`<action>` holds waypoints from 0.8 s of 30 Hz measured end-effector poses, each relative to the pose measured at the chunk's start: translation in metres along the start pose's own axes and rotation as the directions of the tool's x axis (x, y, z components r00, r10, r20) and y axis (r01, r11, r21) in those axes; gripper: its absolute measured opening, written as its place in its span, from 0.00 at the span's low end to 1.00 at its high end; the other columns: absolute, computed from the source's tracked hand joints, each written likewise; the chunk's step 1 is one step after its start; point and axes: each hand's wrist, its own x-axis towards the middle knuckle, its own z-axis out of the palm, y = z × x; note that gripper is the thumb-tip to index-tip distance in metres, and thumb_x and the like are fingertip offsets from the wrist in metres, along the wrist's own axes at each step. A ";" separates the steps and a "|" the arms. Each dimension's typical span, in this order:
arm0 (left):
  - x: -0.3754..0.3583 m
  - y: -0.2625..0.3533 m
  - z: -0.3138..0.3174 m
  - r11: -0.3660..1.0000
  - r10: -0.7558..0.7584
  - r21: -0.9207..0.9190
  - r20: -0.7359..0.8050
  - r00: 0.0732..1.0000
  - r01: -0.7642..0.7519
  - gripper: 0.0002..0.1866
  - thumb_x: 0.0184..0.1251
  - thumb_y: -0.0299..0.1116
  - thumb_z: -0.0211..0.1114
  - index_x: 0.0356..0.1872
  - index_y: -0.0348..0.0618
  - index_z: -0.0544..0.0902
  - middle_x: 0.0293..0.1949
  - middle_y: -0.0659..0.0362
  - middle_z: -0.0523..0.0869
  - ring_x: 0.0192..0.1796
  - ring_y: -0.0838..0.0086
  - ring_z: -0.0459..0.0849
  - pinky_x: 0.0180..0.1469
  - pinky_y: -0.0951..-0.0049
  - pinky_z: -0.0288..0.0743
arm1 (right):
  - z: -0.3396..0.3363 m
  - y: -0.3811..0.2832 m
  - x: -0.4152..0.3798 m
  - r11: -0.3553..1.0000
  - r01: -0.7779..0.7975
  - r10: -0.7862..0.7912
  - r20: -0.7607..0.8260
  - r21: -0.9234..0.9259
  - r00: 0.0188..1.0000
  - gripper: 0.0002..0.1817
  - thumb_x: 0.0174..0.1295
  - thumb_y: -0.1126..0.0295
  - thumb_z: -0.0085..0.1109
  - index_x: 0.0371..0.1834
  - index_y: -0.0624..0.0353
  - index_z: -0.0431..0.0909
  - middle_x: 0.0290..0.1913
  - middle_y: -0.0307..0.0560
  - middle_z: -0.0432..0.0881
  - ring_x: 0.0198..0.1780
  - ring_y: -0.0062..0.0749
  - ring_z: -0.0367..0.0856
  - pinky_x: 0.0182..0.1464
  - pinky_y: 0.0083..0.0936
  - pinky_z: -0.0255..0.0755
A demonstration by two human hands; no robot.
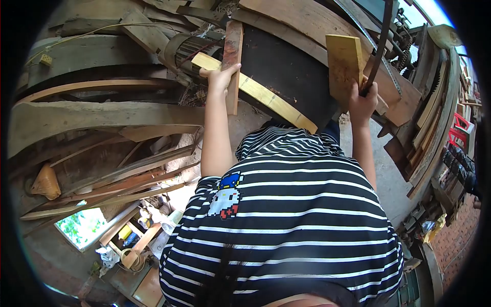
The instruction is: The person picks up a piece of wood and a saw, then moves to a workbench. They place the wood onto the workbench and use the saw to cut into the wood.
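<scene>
My left hand [221, 80] is closed on a reddish-brown wooden board [233, 43], its fingers over the right edge. Beneath that board, a long yellow wooden plank [276, 104] crosses at a slant and comes down toward my striped shirt. On the other side, my right hand [363, 105] wraps round the lower end of a dark narrow bar [381, 48] that rises to the top of the view. A wide yellow board [343, 64] stands beside these fingers, its right edge right at them. Between the hands lies a dark flat surface [284, 64] with wood crumbs.
Curved timber pieces [102, 113] are stacked on the left, near a motor with a ribbed housing [192, 50]. Thin slats [434, 112] and a red plastic chair [460, 130] are at the right. A long metal strip [369, 38] slants past the right hand.
</scene>
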 end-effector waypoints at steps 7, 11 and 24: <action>0.011 -0.001 -0.018 0.916 -0.238 -0.251 0.286 0.928 0.312 0.24 0.54 0.24 0.71 0.51 0.27 0.73 0.42 0.51 0.83 0.40 0.66 0.86 0.40 0.64 0.82 | 0.002 0.007 0.003 0.991 -0.044 0.047 -0.022 0.128 0.999 0.12 0.56 0.71 0.68 0.39 0.61 0.76 0.26 0.41 0.78 0.26 0.24 0.76 0.33 0.23 0.71; 0.006 -0.009 -0.015 0.896 -0.016 -0.388 0.459 0.888 0.217 0.22 0.55 0.23 0.71 0.51 0.31 0.75 0.43 0.54 0.83 0.41 0.67 0.85 0.42 0.63 0.82 | 0.002 0.008 0.002 0.990 -0.049 0.051 -0.012 0.135 0.999 0.12 0.55 0.71 0.68 0.39 0.61 0.76 0.25 0.38 0.75 0.25 0.20 0.71 0.32 0.20 0.69; 0.000 -0.007 0.071 0.825 0.259 -0.556 0.213 0.942 -0.101 0.31 0.55 0.19 0.69 0.53 0.39 0.55 0.52 0.49 0.71 0.57 0.61 0.76 0.56 0.57 0.76 | 0.002 0.003 -0.003 0.980 -0.024 0.030 -0.027 0.200 0.999 0.11 0.55 0.73 0.66 0.40 0.61 0.77 0.26 0.37 0.74 0.27 0.20 0.69 0.33 0.19 0.67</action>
